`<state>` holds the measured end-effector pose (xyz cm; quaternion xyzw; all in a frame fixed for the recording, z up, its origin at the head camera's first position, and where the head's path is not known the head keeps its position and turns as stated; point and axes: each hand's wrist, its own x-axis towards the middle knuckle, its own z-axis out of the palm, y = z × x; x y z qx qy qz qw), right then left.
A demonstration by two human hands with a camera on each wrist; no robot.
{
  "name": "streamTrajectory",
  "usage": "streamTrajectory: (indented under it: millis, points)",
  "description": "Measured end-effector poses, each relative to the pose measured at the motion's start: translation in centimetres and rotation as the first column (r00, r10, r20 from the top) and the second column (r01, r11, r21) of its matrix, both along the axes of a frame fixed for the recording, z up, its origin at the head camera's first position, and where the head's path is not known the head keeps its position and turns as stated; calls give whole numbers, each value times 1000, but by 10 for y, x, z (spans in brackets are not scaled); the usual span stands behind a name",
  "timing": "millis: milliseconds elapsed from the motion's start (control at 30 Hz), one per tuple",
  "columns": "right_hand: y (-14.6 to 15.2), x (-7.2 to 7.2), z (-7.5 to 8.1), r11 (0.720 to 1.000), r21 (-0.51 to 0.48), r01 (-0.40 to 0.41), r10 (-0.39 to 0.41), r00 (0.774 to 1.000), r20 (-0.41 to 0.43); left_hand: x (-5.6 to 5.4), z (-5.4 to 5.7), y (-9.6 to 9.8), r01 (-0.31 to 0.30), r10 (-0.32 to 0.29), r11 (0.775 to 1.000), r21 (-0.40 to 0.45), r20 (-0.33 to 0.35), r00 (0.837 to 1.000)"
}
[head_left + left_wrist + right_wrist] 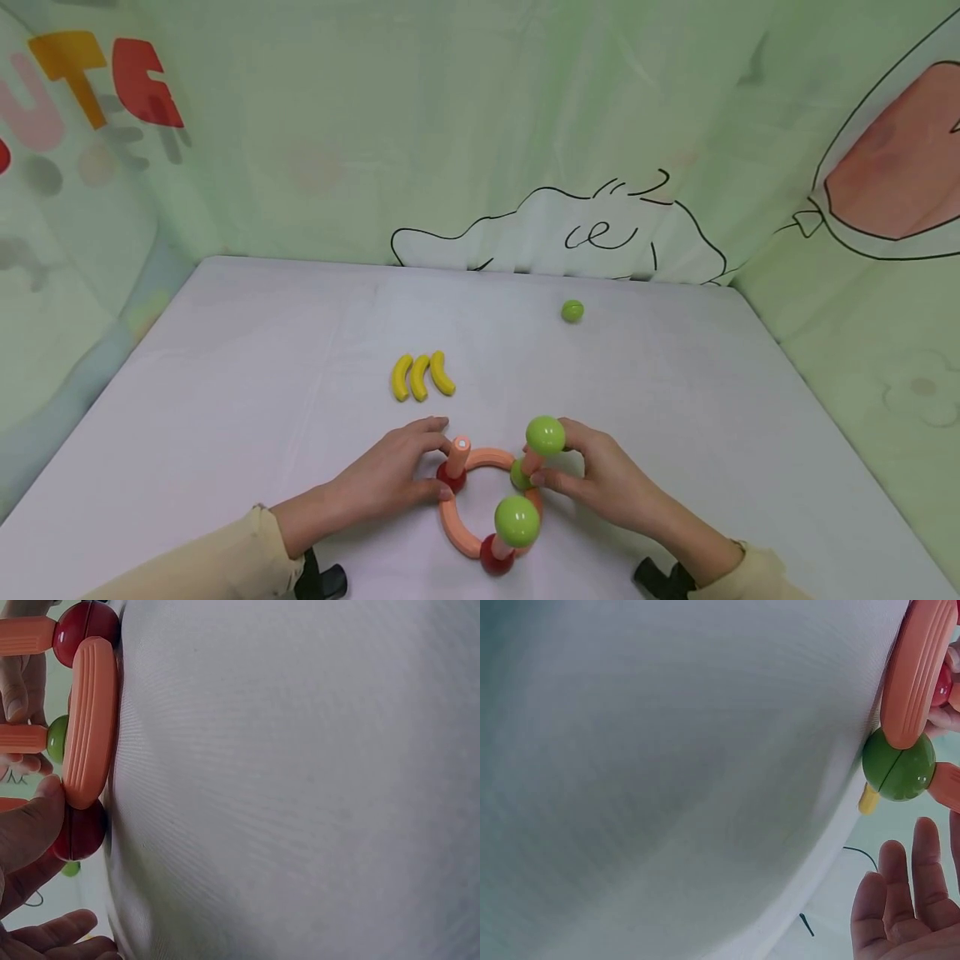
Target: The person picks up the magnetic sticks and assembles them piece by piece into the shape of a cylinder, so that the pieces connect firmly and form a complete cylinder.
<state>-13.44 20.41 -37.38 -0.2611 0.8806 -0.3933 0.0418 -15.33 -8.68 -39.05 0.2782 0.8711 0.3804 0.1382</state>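
Observation:
A toy ring of curved orange rods joined by balls lies at the table's near middle, with short orange sticks standing on it. My left hand pinches the red ball at the ring's left side between thumb and fingers; its upright stick has a bare top. On the right, my right hand grips another upright stick above a green ball, with a bright green ball on top. Nearest me, a red ball carries a stick topped by a green ball.
Three yellow banana-shaped pieces lie side by side beyond the ring. Farther back, toward the right, sits a loose green ball. Printed curtains enclose the white table at the back and sides.

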Motion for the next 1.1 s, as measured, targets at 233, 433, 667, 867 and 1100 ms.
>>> streamTrajectory:
  millis: [233, 433, 667, 867, 1100]
  points:
    - [-1, -2, -1, 1000, 14, 2, -2, 1000, -14, 0, 0, 0, 1, -1, 1000, 1, 13, 1000]
    - [-2, -2, -1, 1000, 23, 7, -7, 1000, -12, 0, -1, -1, 0, 0, 1000, -3, 20, 1000]
    - [-2, -4, -2, 1000, 11, -5, 5, 1000, -12, 1, -2, -2, 2, -3, 1000, -26, -32, 999]
    - [-2, -5, -2, 1000, 3, -18, 18, 1000, -2, 2, -2, -2, -4, 3, 1000, -19, -36, 999]
    - [7, -14, 10, 992, 100, -79, 80, 997, -4, 1, -3, -3, -5, 4, 1000, -13, -25, 1000]
